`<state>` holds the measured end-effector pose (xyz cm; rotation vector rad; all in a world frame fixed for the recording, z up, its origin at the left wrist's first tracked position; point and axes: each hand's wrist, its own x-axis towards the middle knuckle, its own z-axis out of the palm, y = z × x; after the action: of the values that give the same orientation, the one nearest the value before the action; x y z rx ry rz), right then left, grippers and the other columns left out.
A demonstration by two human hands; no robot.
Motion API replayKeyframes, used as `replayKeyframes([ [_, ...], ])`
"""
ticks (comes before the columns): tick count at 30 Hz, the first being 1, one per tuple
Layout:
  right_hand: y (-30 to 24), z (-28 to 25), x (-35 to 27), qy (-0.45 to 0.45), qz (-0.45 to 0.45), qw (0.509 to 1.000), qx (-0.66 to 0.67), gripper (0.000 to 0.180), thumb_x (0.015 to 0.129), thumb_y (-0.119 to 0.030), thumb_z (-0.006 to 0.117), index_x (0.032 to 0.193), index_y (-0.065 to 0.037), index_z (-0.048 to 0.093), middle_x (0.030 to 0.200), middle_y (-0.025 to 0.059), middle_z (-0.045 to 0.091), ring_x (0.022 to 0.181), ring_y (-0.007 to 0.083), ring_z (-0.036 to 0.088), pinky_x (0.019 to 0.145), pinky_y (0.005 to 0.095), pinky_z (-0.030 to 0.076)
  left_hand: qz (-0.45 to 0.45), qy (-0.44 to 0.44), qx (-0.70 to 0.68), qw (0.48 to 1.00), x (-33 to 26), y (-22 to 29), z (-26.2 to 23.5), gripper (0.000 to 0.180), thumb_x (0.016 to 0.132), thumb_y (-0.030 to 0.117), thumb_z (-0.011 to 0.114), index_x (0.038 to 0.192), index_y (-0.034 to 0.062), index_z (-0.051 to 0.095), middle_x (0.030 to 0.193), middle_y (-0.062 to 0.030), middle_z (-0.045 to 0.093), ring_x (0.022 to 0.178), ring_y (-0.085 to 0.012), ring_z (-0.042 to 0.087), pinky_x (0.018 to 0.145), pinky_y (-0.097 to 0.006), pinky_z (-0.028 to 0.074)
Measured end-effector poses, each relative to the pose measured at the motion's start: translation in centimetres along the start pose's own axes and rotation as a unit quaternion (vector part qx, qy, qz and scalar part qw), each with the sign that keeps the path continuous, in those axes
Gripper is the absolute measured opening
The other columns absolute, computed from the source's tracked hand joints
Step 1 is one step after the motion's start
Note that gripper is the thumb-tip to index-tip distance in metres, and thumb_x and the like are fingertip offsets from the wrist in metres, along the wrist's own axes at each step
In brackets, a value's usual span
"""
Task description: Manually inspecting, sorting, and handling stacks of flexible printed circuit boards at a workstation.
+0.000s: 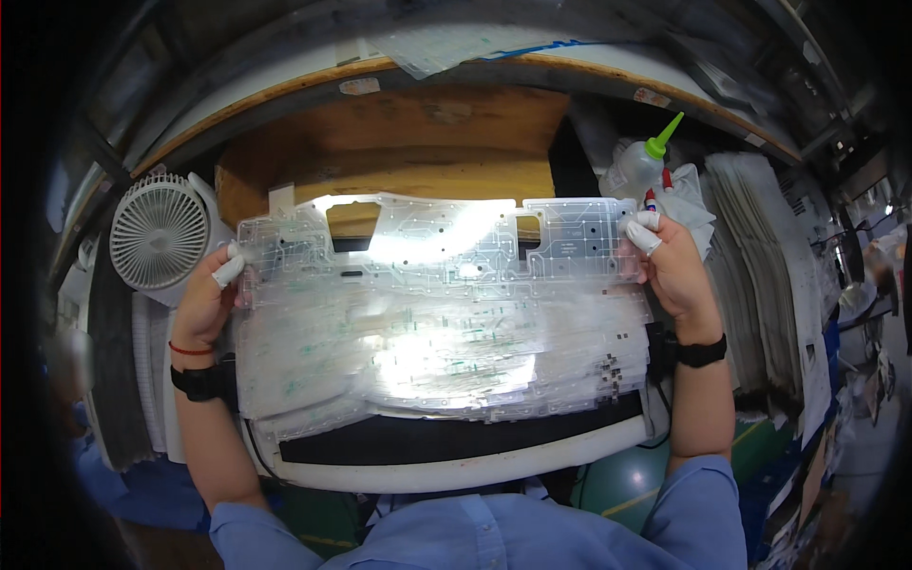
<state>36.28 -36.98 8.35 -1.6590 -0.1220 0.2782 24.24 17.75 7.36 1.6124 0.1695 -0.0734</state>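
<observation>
Capped fingertips (226,274) of the left hand (204,304) are pinching the left edge of a clear sheet (437,242), and the right hand (674,271) is pinching its right edge the same way, white finger cots (644,233) closing on the film. Both hands are holding the sheet up and spread flat between them, over a stack (437,351) of like sheets that is lying on a white tray (456,470) at the near edge of the bench. Glare is washing out the sheet's middle. A black band is sitting on each wrist. A small white fan (159,231) is standing at the bench's left side, and a green-tipped bottle (638,163) is standing just behind the right hand, beside piled sheets (760,275) along the right edge.
</observation>
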Motion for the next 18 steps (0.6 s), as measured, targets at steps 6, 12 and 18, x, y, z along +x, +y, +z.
replayKeyframes([
  [6,0.3,0.3,0.2,0.041,0.001,0.998,-0.041,0.015,0.094,-0.016,0.063,0.097,-0.002,0.065,0.071,-0.0023,0.06,0.055,0.0026,0.05,0.048,0.017,0.038,0.024,0.073,-0.011,0.997,0.5,-0.8,0.6,0.02,0.099,0.022,0.052,0.101,0.0046,0.062,0.078,0.0032,0.059,0.062,-0.0046,0.048,0.058,-0.021,0.04],
  [12,0.7,0.1,0.4,0.051,-0.03,0.998,0.021,0.015,0.095,-0.016,0.061,0.099,-0.001,0.065,0.067,-0.005,0.053,0.048,0.0023,0.04,0.044,0.0181,0.033,-0.012,0.072,-0.007,0.997,0.4,-0.9,-1.0,0.021,0.1,0.024,0.052,0.098,0.0048,0.06,0.073,0.0043,0.057,0.059,-0.0032,0.047,0.053,-0.018,0.038],
  [18,0.7,-0.6,-0.2,0.037,-0.1,0.99,0.09,0.028,0.102,-0.025,0.049,0.11,0.0,0.059,0.079,0.0084,0.066,0.053,0.0104,0.056,0.046,0.0199,0.041,0.07,0.029,-0.045,0.996,0.0,-0.1,-0.8,0.033,0.104,0.034,0.045,0.103,0.0035,0.058,0.076,-0.0013,0.061,0.054,-0.0056,0.049,0.051,-0.021,0.041],
])
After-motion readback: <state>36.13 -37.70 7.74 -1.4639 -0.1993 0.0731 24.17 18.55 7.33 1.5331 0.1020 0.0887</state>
